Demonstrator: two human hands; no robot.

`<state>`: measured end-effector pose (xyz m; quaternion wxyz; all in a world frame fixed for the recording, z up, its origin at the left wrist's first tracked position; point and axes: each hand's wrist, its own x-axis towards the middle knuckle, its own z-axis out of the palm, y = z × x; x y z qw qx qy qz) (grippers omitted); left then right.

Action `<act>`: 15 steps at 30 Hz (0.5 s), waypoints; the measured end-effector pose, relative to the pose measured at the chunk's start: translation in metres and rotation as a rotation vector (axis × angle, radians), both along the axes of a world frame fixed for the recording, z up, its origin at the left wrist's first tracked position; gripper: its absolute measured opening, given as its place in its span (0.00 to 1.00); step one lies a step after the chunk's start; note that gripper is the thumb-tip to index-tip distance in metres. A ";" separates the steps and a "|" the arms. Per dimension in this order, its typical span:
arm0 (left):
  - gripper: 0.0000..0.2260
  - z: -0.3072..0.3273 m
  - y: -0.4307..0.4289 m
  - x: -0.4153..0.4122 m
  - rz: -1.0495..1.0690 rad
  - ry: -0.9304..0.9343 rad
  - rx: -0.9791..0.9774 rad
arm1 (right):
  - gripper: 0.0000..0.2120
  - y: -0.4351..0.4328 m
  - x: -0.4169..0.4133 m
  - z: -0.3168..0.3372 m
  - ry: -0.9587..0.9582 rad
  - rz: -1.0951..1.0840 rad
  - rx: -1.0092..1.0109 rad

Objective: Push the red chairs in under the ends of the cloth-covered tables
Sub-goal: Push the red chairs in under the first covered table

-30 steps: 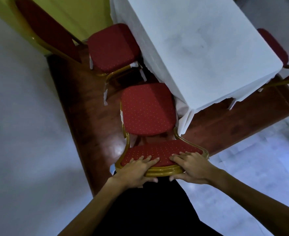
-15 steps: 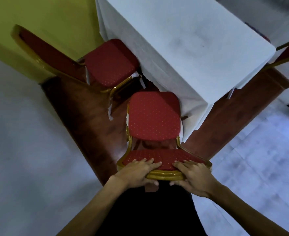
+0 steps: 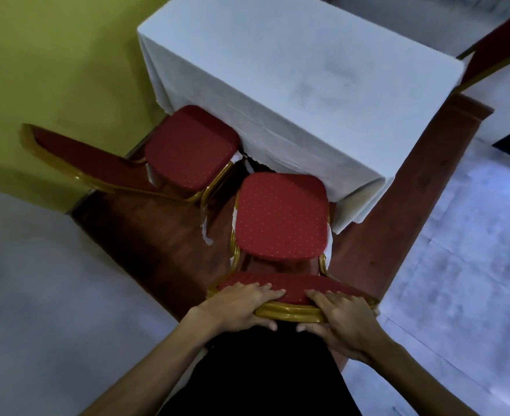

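Observation:
A red chair [image 3: 279, 216] with a gold frame stands right in front of me, its seat's far edge at the hanging cloth of the white cloth-covered table [image 3: 292, 70]. My left hand [image 3: 238, 304] and my right hand [image 3: 342, 313] both grip the top rail of its backrest, fingers over the red padding and thumbs under the gold rail. A second red chair [image 3: 187, 148] stands to the left, its seat's far corner tucked under the cloth and its backrest pointing left.
A green wall [image 3: 52, 55] runs along the left behind the second chair. Part of another red chair back [image 3: 500, 52] shows at the top right. The chairs stand on a brown wooden floor strip [image 3: 145, 235] bordered by pale floor on both sides.
The chair I hold has slid forward and squared up to the table, its seat edge now at the cloth. My view has swung right and closer. Both hands keep their grip.

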<state>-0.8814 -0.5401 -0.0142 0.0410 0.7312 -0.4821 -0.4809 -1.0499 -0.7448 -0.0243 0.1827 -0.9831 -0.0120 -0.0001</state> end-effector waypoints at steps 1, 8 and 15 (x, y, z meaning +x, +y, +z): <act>0.35 -0.001 0.004 0.009 -0.013 -0.007 0.001 | 0.37 0.006 0.006 -0.001 -0.013 -0.027 0.000; 0.32 -0.001 0.032 0.068 -0.063 -0.065 -0.044 | 0.34 0.049 0.050 0.000 -0.086 -0.140 0.016; 0.31 0.004 0.042 0.139 -0.233 -0.026 -0.073 | 0.35 0.087 0.096 0.006 -0.092 -0.241 -0.015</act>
